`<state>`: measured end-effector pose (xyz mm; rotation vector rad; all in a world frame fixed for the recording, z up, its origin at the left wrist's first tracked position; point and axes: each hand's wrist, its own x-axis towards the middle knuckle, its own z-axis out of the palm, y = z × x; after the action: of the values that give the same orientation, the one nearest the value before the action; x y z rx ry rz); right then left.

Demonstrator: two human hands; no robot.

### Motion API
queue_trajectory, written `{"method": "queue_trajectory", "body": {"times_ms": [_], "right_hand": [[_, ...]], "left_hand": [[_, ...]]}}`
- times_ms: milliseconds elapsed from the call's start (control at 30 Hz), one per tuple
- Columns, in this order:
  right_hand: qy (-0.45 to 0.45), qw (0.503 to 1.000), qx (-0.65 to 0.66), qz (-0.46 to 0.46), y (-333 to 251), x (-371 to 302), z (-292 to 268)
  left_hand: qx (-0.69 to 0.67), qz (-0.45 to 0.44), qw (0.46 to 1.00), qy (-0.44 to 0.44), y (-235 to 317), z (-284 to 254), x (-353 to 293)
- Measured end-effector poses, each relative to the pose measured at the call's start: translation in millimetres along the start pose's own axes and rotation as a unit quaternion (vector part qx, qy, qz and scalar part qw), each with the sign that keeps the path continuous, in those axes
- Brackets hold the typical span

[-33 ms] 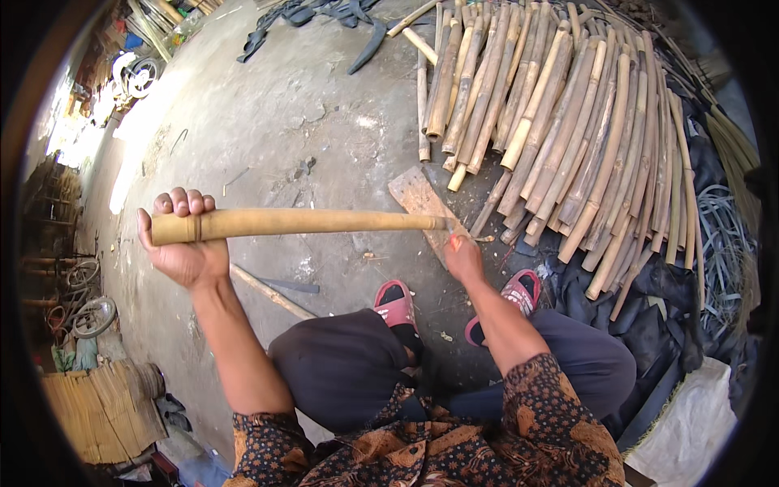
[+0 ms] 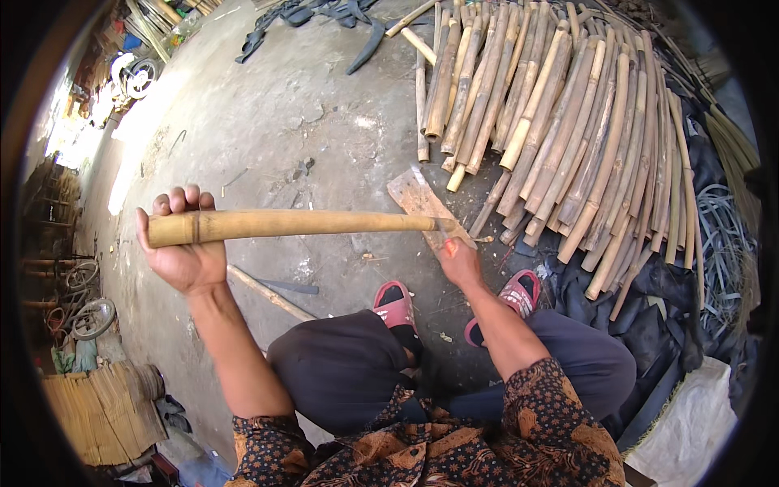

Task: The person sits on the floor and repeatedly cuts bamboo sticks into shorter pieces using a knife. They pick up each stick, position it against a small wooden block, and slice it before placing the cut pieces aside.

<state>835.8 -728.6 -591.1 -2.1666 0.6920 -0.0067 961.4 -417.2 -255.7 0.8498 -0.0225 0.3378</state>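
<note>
A yellow-brown bamboo pole (image 2: 316, 224) lies almost level across the view, in front of my knees. My left hand (image 2: 191, 258) is closed about its thicker left end, palm beneath and fingertips showing past the far side. At the thinner right end, my right hand (image 2: 461, 261) grips a small orange-handled tool (image 2: 449, 247), seemingly a knife. Its short pale blade sits against the pole's darker tip; most of the handle is hidden in my fist. A worn wooden board (image 2: 412, 193) lies on the ground beneath that tip.
Cut bamboo poles (image 2: 560, 138) are heaped at the far right. Beside them lie black sheeting (image 2: 657, 300) and grey strips (image 2: 722, 235). A thin stick (image 2: 268, 292) lies by my left knee. Flat bamboo slats (image 2: 101, 410) are stacked at the lower left; dark scraps lie at the far edge.
Both hands and the bamboo pole have shifted very slightly left. The small tool has moved a little along the pole's tip, toward my left hand.
</note>
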Motion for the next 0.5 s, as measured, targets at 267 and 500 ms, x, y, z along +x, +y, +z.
{"method": "queue_trajectory", "body": {"times_ms": [267, 500], "right_hand": [[-0.002, 1.000, 0.005, 0.027, -8.0, 6.0, -13.3], [-0.024, 0.999, 0.005, 0.034, 2.7, 2.1, -13.6]], "left_hand": [[-0.075, -0.006, 0.988, -0.134, -1.3, -12.1, 4.7], [-0.137, -0.064, 0.962, -0.228, -3.5, -10.6, 12.5]]}}
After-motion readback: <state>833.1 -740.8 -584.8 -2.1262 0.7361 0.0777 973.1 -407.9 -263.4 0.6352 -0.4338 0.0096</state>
